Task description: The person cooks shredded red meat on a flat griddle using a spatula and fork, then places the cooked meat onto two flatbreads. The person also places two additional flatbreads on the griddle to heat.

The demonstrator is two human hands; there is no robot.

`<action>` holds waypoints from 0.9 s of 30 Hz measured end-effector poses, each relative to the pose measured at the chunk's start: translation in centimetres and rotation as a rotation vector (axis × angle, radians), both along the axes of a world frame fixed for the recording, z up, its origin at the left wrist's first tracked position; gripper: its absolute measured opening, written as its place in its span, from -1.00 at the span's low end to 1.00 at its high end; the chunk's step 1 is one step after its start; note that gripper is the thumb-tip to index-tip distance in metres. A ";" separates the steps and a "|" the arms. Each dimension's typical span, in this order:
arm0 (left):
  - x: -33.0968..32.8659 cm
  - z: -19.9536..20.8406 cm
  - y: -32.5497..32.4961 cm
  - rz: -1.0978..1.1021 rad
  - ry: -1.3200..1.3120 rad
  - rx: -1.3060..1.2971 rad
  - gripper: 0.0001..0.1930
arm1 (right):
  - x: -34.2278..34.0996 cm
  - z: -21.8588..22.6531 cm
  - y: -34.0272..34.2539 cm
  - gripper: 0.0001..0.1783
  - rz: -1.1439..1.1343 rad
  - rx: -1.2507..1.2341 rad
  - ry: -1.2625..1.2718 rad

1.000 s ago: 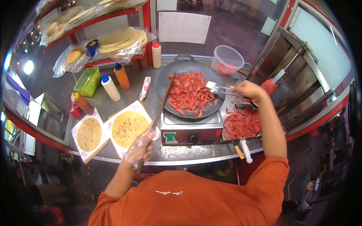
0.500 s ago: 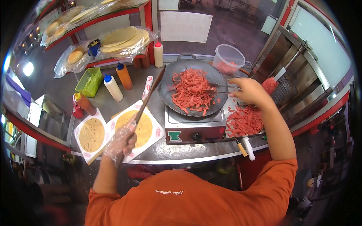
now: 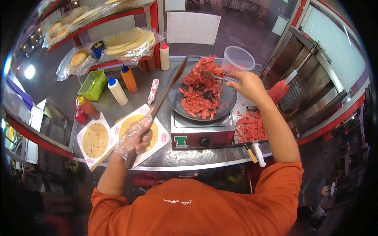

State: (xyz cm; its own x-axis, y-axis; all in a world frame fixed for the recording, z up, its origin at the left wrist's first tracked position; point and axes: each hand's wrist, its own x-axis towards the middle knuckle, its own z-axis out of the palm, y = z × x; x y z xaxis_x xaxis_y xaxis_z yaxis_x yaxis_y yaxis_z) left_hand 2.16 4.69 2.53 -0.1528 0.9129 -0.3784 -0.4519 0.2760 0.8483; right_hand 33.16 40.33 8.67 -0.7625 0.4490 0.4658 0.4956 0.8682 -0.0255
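Two forearms (image 3: 275, 122) extended upward | long dark tool (image 3: 170, 87) clenched in plastic-gloved left hand (image 3: 135, 137) | metal tongs (image 3: 227, 78) clasped in bare right hand (image 3: 250, 84) | ragged red strips (image 3: 201, 106) heaped in round pan (image 3: 229, 93), upper centre

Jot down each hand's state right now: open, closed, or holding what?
Left hand: gloved, closed around a long brown utensil.
Right hand: closed around silvery tongs.

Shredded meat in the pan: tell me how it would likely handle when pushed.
The shredded meat lies in thin strips, so each piece is probably floppy. Heaped loosely, it would likely slump or scatter rather than move as one.
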 end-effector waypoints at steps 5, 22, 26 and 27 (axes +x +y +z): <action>0.6 -1.1 -2.1 0.075 0.100 -0.126 -0.40 | 3.2 2.6 -2.3 -0.59 -0.126 -0.229 -0.290; 2.4 0.2 -4.0 0.081 0.016 -0.057 -0.35 | 1.8 -2.5 -6.2 -0.48 -0.361 -0.172 -0.264; 5.5 -2.1 -3.4 -0.044 -0.199 -0.070 -0.35 | -0.9 -4.1 -10.7 -0.51 -0.239 -0.292 0.097; 5.8 -2.6 -3.2 -0.052 -0.180 -0.094 -0.35 | -1.3 -4.1 -10.7 -0.56 -0.248 -0.300 0.035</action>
State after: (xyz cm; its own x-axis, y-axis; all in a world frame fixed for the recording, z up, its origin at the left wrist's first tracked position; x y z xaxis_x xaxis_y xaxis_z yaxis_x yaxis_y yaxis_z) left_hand 7.95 1.50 -0.06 -0.0282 0.8770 -0.4796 -0.5766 0.3776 0.7245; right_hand 31.91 29.59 4.55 -0.5999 0.7376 0.3098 0.6837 0.6738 -0.2803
